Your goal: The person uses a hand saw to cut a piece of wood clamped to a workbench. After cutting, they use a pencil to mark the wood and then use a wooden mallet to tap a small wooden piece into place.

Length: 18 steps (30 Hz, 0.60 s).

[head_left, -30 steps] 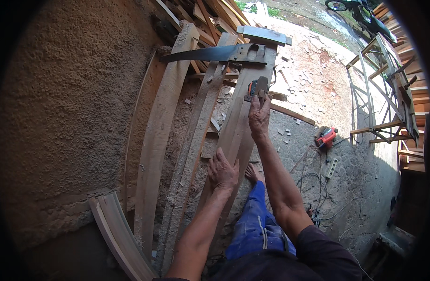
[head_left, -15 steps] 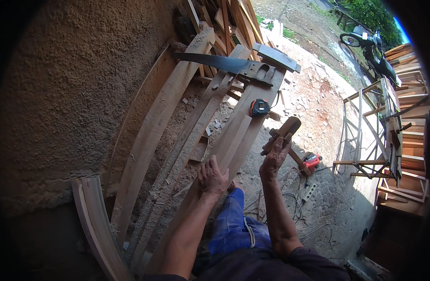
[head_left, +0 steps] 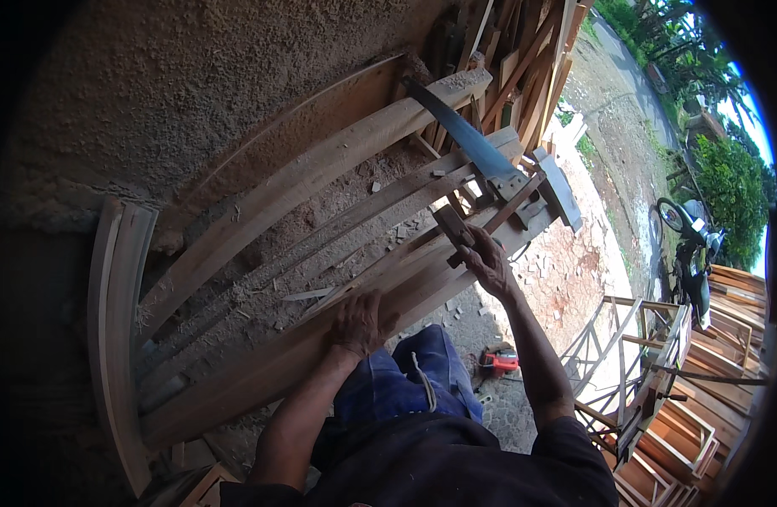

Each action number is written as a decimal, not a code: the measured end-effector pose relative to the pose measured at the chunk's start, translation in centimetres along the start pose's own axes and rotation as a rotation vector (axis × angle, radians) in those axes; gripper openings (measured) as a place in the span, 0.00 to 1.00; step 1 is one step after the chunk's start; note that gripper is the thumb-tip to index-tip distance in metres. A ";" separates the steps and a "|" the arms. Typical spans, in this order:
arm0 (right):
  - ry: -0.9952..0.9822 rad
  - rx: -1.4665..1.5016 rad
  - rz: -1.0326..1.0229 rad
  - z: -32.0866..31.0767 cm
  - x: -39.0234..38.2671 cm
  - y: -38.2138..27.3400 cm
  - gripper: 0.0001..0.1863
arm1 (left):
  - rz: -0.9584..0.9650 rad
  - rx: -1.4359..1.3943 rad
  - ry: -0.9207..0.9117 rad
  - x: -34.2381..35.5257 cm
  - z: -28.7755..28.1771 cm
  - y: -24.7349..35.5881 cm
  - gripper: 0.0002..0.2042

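Note:
My left hand (head_left: 361, 325) lies flat with its fingers spread on a long wooden board (head_left: 262, 384) on the bench. My right hand (head_left: 490, 266) grips what looks like a wooden marking gauge, a dark block (head_left: 453, 226) with a long thin stem (head_left: 515, 203). It is raised over the right part of the board. Just beyond it lies a handsaw (head_left: 469, 139), its blade pointing away to the upper left, its handle partly behind the stem. The tape measure seen earlier is hidden now.
A thick curved beam (head_left: 312, 177) runs beside the rough wall (head_left: 236, 84). Curved pieces (head_left: 122, 338) stand at the left. Scrap lumber (head_left: 524, 76) leans at the back. A red power tool (head_left: 498, 361) sits on the floor. Wooden frames (head_left: 642, 372) and a motorcycle (head_left: 693, 262) are at the right.
My right hand has brought the gauge in over the board, its stem now pointing toward the saw. The view has turned. My left hand stays on the wood.

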State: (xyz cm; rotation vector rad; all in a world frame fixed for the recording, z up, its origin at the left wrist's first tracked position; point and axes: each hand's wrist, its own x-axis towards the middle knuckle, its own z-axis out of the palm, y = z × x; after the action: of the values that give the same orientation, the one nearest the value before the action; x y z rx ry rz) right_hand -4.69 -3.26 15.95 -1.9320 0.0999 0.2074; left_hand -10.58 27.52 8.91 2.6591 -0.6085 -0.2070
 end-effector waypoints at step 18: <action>-1.444 -0.336 -0.390 1.6 15.1 1.7 0.33 | -0.980 0.200 0.631 3.2 4.1 6.1 0.13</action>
State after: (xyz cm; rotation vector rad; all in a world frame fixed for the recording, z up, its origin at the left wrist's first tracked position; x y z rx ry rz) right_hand 9.73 -1.92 10.95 -1.6441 -1.2997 1.3295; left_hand -10.96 19.62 7.55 2.7419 0.9174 0.4391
